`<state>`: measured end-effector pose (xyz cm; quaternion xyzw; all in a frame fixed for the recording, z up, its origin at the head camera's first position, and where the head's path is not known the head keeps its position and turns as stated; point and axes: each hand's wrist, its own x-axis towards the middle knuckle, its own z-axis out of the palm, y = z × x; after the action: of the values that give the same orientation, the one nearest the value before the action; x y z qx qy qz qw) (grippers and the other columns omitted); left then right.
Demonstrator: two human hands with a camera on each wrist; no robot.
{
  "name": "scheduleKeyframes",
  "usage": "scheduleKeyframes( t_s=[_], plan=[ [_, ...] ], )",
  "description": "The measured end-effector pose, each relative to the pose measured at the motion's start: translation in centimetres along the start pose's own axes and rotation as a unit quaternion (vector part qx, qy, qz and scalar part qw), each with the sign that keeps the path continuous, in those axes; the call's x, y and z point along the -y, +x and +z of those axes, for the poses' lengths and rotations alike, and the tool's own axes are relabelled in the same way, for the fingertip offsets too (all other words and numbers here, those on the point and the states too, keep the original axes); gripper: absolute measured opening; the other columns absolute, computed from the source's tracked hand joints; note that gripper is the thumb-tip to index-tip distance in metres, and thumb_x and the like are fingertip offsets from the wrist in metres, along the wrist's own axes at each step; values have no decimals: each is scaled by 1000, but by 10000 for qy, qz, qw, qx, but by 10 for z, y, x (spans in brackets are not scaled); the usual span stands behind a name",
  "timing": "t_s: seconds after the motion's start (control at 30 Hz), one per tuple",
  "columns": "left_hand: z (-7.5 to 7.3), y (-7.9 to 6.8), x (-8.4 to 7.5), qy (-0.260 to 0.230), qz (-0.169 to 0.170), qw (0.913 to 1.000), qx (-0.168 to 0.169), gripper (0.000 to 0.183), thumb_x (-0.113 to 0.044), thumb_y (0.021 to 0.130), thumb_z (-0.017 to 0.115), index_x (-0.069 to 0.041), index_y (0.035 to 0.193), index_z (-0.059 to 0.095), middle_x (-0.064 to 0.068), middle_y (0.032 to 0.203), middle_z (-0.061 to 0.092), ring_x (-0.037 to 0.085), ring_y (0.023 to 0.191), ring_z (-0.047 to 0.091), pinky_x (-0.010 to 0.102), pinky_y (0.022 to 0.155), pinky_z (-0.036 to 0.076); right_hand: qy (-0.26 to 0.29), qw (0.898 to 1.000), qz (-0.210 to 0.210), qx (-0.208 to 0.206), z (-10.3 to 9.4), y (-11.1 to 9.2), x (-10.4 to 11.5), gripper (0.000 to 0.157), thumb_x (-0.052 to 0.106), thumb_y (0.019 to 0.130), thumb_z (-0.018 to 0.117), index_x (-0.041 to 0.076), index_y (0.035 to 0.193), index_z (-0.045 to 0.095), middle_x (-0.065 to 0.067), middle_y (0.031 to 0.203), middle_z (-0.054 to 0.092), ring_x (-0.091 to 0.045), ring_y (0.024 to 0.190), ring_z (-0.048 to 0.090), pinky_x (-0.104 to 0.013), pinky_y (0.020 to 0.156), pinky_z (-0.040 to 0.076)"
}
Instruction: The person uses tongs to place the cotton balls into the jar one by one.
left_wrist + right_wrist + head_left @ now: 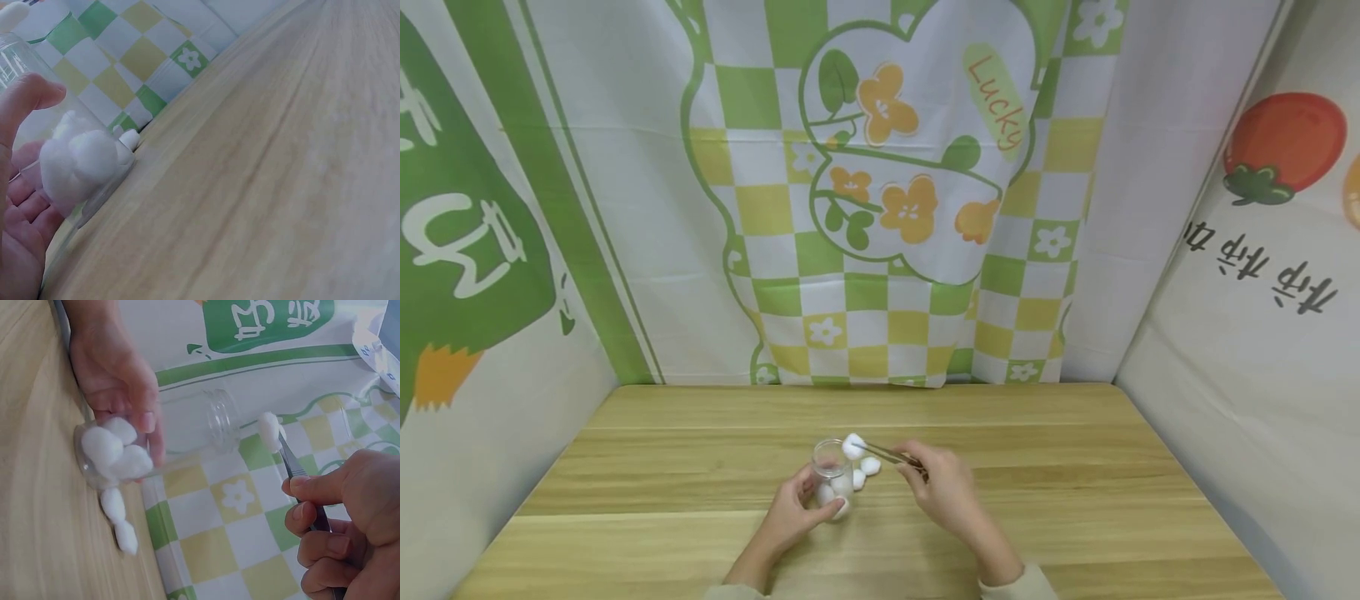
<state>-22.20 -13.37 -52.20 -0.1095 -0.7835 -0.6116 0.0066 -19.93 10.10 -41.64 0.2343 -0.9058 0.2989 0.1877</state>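
A clear open-topped jar [832, 459] stands on the table with several white cotton balls [112, 449] at its bottom. My left hand [793, 505] grips the jar's side, thumb in front and fingers behind. In my right hand [946, 490] are metal tweezers [290, 461], pinched between thumb and fingers. Their tips hold one cotton ball [853, 446] beside the jar's mouth, slightly apart from the rim in the right wrist view. Two loose cotton balls [119, 520] lie on the table close to the jar's base.
The wooden table [1045, 467] spreads out on both sides of the hands. Behind it hangs a green, yellow and white checked curtain [880, 317]. Printed cloth walls [1240, 358] border the table on the left and right.
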Motion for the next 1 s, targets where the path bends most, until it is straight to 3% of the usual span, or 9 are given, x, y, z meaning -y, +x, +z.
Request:
scheduleKeyframes(
  t_s=[0.13,0.2,0.27,0.4,0.5,0.8,1.0],
  plan=[
    [0,0,0,33,18,10000,26,56,-10,79,76,-3,130,55,19,134,60,-14,112,50,37,115,41,56,10000,-36,-30,6,-1,3,16,8,83,70,11,98,69,-1,70,68,4,54,41,-10,47,35],
    [0,0,0,30,6,10000,43,56,-11,79,76,-3,130,55,19,134,60,-13,113,50,44,115,38,120,9999,-39,-55,8,-2,4,16,8,83,70,11,98,69,-2,70,69,4,54,42,-10,47,36],
    [0,0,-1,38,-11,10000,65,56,-12,78,77,-2,129,55,20,134,60,-12,114,51,41,115,40,169,9998,-25,-72,9,-2,5,16,7,83,70,11,98,69,-2,71,70,5,54,43,-10,47,36],
    [-2,-1,-1,69,58,9998,177,58,-14,79,77,-1,130,54,21,132,61,-12,112,53,18,108,44,162,9998,-55,-77,11,-3,6,17,8,83,70,12,99,69,-2,74,71,4,55,45,-9,47,37],
    [-3,-1,0,73,132,9996,236,58,-14,79,76,1,129,53,23,131,61,-14,110,52,8,103,41,168,9998,-101,-40,13,-3,7,17,8,83,70,12,100,69,-3,77,73,3,56,49,-9,47,38],
    [-2,0,2,-77,164,9996,215,60,-11,79,76,6,130,51,27,130,60,-16,106,53,6,100,41,-97,9997,-225,-53,18,-4,9,18,9,83,71,17,98,68,-1,82,74,-3,60,58,-9,50,40],
    [-1,-1,1,-83,103,9997,186,61,-11,78,77,6,131,51,26,129,61,-15,106,54,6,101,42,-44,9997,-217,-45,19,-4,10,19,8,83,71,18,98,68,-1,78,74,0,57,54,-9,49,38]
  ],
)
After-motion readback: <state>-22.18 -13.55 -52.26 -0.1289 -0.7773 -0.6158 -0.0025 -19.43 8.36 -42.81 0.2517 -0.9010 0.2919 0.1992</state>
